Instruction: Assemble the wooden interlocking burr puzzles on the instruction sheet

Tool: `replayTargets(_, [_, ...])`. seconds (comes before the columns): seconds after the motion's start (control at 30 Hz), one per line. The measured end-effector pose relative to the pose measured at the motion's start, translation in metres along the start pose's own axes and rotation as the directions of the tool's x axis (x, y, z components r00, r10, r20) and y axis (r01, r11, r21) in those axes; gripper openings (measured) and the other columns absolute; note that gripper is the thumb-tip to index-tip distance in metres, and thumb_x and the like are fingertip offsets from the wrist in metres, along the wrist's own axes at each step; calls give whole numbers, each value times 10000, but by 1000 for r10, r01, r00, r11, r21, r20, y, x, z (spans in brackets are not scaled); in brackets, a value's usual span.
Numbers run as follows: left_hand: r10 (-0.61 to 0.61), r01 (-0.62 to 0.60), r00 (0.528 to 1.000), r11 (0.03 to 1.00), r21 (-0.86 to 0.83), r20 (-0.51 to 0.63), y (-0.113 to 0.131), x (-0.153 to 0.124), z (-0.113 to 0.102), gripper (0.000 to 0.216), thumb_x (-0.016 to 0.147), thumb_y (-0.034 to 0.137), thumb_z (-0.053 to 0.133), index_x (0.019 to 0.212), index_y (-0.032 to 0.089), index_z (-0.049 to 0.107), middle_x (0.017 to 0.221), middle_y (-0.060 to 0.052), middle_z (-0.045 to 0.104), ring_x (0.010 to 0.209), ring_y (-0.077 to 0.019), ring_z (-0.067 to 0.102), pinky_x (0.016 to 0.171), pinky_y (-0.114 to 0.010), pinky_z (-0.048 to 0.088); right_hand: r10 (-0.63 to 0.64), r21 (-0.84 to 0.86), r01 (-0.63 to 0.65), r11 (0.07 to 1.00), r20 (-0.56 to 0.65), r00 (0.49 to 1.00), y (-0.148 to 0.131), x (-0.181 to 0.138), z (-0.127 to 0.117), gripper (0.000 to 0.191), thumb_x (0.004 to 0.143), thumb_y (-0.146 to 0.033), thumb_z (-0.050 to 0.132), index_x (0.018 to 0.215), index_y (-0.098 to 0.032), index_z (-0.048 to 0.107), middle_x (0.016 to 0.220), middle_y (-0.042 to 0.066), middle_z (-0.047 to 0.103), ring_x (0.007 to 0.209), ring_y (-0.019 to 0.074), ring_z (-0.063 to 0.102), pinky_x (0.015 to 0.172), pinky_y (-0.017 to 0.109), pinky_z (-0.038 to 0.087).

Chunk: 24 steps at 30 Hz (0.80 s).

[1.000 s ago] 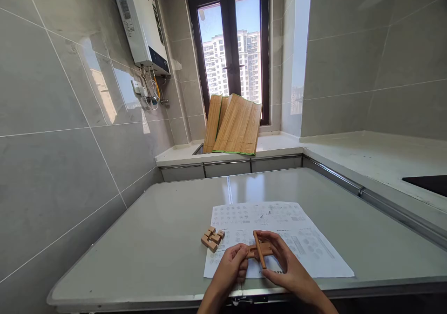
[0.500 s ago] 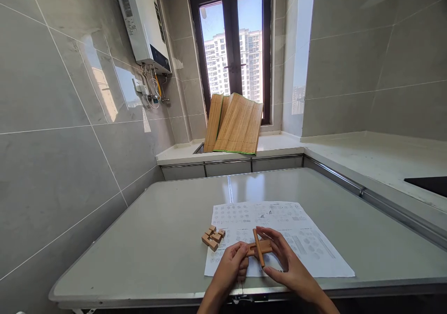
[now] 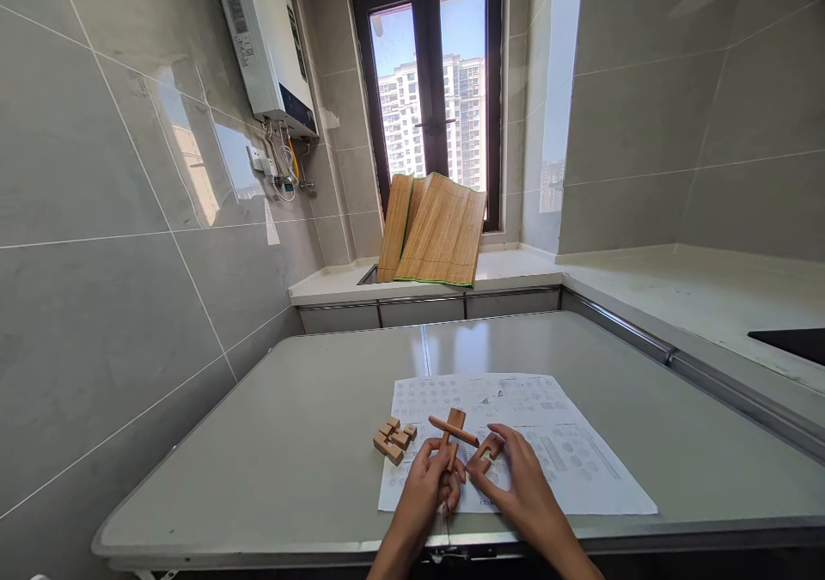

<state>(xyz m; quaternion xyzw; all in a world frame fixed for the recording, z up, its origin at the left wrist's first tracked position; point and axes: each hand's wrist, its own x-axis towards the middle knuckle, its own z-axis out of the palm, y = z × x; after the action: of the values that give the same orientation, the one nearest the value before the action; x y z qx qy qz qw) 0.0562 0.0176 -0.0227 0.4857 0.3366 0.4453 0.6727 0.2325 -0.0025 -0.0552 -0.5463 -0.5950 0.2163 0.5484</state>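
My left hand point(image 3: 422, 481) is closed around the lower end of a flat wooden puzzle piece point(image 3: 457, 417), which points away from me. Across it lies a thin wooden rod point(image 3: 465, 436), so the two form a cross. My right hand point(image 3: 525, 477) pinches a notched, C-shaped wooden puzzle piece point(image 3: 482, 461) between thumb and fingers, its gap facing right. That piece is close to the rod's right end; whether they touch I cannot tell. Several notched wooden blocks point(image 3: 388, 445) sit grouped left of my left hand, by the sheet's left edge.
Under my hands a printed paper sheet point(image 3: 580, 468) with small diagrams lies on the grey folding table point(image 3: 258, 468). Beyond the table a bamboo mat point(image 3: 442, 232) leans by the window on a white counter point(image 3: 509, 262). A water heater point(image 3: 264, 47) hangs on the left wall.
The crossed piece and rod have turned in my left hand, from pointing right to pointing away. My right hand has come off the rod side and now shows the C-shaped piece.
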Motion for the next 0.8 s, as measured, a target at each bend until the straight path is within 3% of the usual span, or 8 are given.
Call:
replayTargets(0.17, [-11,9,1000,998,-57,-24,-2,1,-1,483,780,589,707,957,189,502,904,-20,679,408,-47,505,388,-196,310,-5,-25,4,1000,-48,999,9,-2,8,595,696,-434,811,1234,-322,584,1253,78,620,1269,415,477,1092,587,354])
replayTargets(0.27, [-15,14,1000,997,-74,-19,-2,1,-2,495,769,566,725,1009,191,510,935,-29,683,421,-56,532,402,-201,323,17,-23,-18,1000,-28,999,5,-3,8,542,715,-437,793,1202,-303,596,1206,92,643,1233,415,513,1059,590,391])
replayTargets(0.4, [-11,8,999,996,-91,-30,0,1,-3,511,767,555,732,1047,198,498,920,-30,692,438,-64,546,417,-199,334,130,161,-128,979,-2,991,-3,0,1,625,695,-469,820,1229,-303,540,1297,96,603,1244,397,541,1060,575,432])
replayTargets(0.47, [-10,7,999,996,-90,-39,1,0,-2,516,777,555,724,1063,197,489,898,-32,700,438,-66,544,422,-197,335,235,382,-229,896,31,972,-2,3,-5,700,694,-490,823,1278,-316,480,1399,97,536,1260,384,558,1058,565,460])
replayTargets(0.57, [-12,7,998,996,-89,-54,1,-1,-2,530,786,562,716,1084,194,478,890,-42,709,445,-70,545,431,-196,335,337,641,-343,686,138,931,1,9,-19,703,735,-449,812,1324,-322,449,1459,92,495,1282,362,570,1100,551,442])
replayTargets(0.67, [-8,2,998,996,-95,-62,1,-1,-2,549,785,562,720,1106,194,470,900,-50,711,463,-77,557,445,-200,349,319,767,-380,518,239,917,2,18,-32,607,768,-351,792,1308,-282,522,1403,97,577,1313,352,545,1151,521,403])
replayTargets(0.8, [-9,2,998,995,-102,-70,2,-1,-2,547,785,556,725,1111,196,474,871,-41,709,465,-79,559,448,-201,347,322,833,-431,347,326,889,-7,27,-43,395,801,-290,726,1186,-230,656,1313,86,668,1349,299,513,1095,387,501])
